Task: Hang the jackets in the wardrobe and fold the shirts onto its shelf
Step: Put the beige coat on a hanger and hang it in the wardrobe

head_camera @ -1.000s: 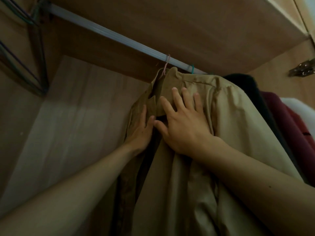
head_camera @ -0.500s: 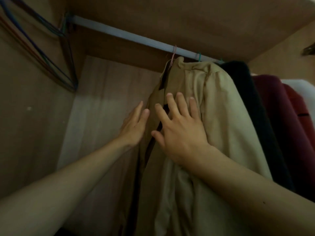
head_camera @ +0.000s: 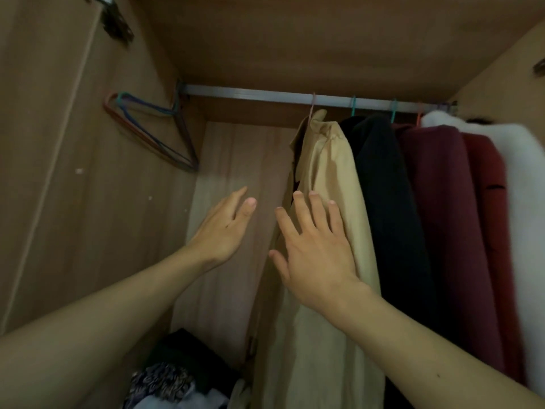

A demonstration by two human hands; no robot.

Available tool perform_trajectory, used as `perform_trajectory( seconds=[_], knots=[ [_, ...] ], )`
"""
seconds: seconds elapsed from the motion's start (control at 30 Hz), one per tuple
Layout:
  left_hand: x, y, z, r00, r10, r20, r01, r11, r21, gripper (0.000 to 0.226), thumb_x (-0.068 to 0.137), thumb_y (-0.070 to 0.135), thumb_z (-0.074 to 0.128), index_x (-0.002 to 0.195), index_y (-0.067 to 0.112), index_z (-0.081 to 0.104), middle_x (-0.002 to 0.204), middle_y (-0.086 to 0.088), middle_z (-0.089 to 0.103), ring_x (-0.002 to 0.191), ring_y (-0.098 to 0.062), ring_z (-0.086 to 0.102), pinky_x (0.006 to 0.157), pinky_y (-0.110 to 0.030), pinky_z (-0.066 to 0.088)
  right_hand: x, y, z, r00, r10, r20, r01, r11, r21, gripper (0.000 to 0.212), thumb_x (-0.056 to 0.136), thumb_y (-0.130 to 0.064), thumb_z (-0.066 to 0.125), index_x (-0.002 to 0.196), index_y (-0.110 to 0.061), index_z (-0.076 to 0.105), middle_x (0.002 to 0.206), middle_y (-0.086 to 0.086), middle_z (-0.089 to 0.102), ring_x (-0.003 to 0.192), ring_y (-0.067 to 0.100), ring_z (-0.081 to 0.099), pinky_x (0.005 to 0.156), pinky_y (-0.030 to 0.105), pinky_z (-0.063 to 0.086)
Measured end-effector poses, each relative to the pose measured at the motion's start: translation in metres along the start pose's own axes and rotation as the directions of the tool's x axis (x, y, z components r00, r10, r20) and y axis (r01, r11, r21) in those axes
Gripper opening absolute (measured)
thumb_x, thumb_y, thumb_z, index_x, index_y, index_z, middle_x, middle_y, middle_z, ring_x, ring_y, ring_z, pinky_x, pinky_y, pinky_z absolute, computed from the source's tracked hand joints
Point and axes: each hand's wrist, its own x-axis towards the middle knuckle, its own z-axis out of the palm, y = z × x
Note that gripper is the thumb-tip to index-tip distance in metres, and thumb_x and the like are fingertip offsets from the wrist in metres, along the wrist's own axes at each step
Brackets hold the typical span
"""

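A beige jacket [head_camera: 330, 178] hangs on a pink hanger from the metal rail [head_camera: 250, 92] inside the wardrobe. My right hand [head_camera: 317, 252] is spread open in front of the jacket's front edge, fingers apart, holding nothing. My left hand [head_camera: 222, 228] is open to the left of the jacket, off the cloth, in front of the wardrobe's back panel. Right of the beige jacket hang a black jacket [head_camera: 386, 202], a maroon one [head_camera: 442, 231], a red one [head_camera: 489, 202] and a white garment [head_camera: 525, 187].
Several bare wire hangers [head_camera: 153, 131] hang bunched at the rail's left end against the side wall. Folded clothes [head_camera: 171, 382], dark and patterned, lie low at the bottom. The rail between the hangers and the beige jacket is bare.
Both hands have come off the beige jacket's collar and drawn back and down. The left hand has moved left, away from the cloth. The view has pulled back, showing more of the wardrobe.
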Motion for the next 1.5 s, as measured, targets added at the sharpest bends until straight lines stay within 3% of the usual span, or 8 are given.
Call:
perform_trajectory(
  seconds=[0.2,0.4,0.57,0.67,0.77,1.13,1.3,1.5],
  knots=[
    [-0.050,0.017,-0.028,0.998,0.030,0.046,-0.033,0.997,0.067,0.068,0.098,0.062,0.022,0.154,0.024,0.026,0.159,0.001,0.030,0.147,-0.016,0.025,0.121,-0.038,0.016,-0.029,-0.007,-0.036,0.999,0.035,0.032,-0.035,0.999,0.017,0.071,0.095,-0.057,0.036,0.154,-0.022,0.015,0.161,0.017,0.006,0.148,0.036,0.001,0.119,0.054,0.003],
    [-0.105,0.023,-0.060,0.995,0.029,0.100,-0.030,0.999,0.015,0.065,0.099,0.057,0.027,0.154,0.023,0.025,0.159,0.002,0.028,0.146,-0.015,0.024,0.120,-0.038,0.017,-0.066,-0.024,-0.070,0.989,0.095,0.111,-0.092,0.995,-0.029,0.071,0.095,-0.058,0.034,0.153,-0.021,0.019,0.160,0.016,0.013,0.147,0.036,0.009,0.119,0.053,0.009],
    [-0.161,0.007,-0.064,0.980,-0.013,0.197,0.037,0.992,-0.118,0.068,0.096,0.063,0.027,0.154,0.028,0.023,0.159,0.006,0.027,0.146,-0.015,0.024,0.118,-0.041,0.024,-0.108,-0.046,-0.096,0.957,0.213,0.198,-0.212,0.977,-0.027,0.068,0.095,-0.057,0.037,0.151,-0.021,0.024,0.158,0.014,0.020,0.146,0.034,0.014,0.119,0.052,0.014],
    [-0.195,0.008,-0.059,0.954,-0.091,0.286,0.143,0.976,-0.166,0.066,0.097,0.062,0.027,0.154,0.029,0.021,0.159,0.007,0.026,0.144,-0.013,0.024,0.116,-0.036,0.025,-0.137,-0.055,-0.115,0.917,0.248,0.313,-0.254,0.967,-0.020,0.067,0.097,-0.054,0.038,0.153,-0.022,0.018,0.160,0.014,0.014,0.147,0.034,0.010,0.119,0.050,0.009],
    [-0.212,0.023,-0.062,0.942,-0.106,0.319,0.172,0.968,-0.185,0.068,0.096,0.063,0.026,0.154,0.028,0.020,0.159,0.005,0.025,0.144,-0.015,0.025,0.115,-0.036,0.024,-0.162,-0.055,-0.141,0.904,0.264,0.335,-0.257,0.964,-0.067,0.068,0.097,-0.055,0.036,0.154,-0.021,0.018,0.161,0.015,0.011,0.148,0.035,0.008,0.119,0.051,0.007],
    [-0.240,0.117,-0.116,0.970,0.050,0.236,-0.024,0.993,-0.113,0.072,0.096,0.068,0.024,0.153,0.024,0.023,0.157,-0.001,0.031,0.142,-0.020,0.028,0.107,-0.033,0.027,-0.224,-0.033,-0.256,0.906,0.312,0.288,-0.315,0.948,-0.035,0.068,0.096,-0.057,0.035,0.153,-0.022,0.021,0.161,0.014,0.014,0.148,0.033,0.010,0.118,0.048,0.013],
    [-0.292,0.175,-0.132,0.960,0.034,0.278,-0.020,0.998,-0.052,0.086,0.085,0.079,0.015,0.152,0.025,0.024,0.155,0.001,0.032,0.141,-0.022,0.030,0.112,-0.043,0.032,-0.272,-0.017,-0.307,0.906,0.308,0.290,-0.333,0.942,0.037,0.076,0.089,-0.063,0.014,0.153,-0.023,0.021,0.161,0.012,0.016,0.148,0.031,0.010,0.119,0.048,0.016],
    [-0.364,0.227,-0.136,0.902,0.098,0.422,-0.104,0.995,-0.009,0.081,0.088,0.078,0.016,0.151,0.028,0.028,0.149,0.005,0.039,0.137,-0.019,0.035,0.108,-0.046,0.037,-0.330,-0.011,-0.348,0.872,0.297,0.389,-0.376,0.915,0.144,0.068,0.098,-0.057,0.033,0.154,-0.025,0.012,0.163,0.008,0.005,0.149,0.028,0.001,0.121,0.046,0.014]
  ],
)
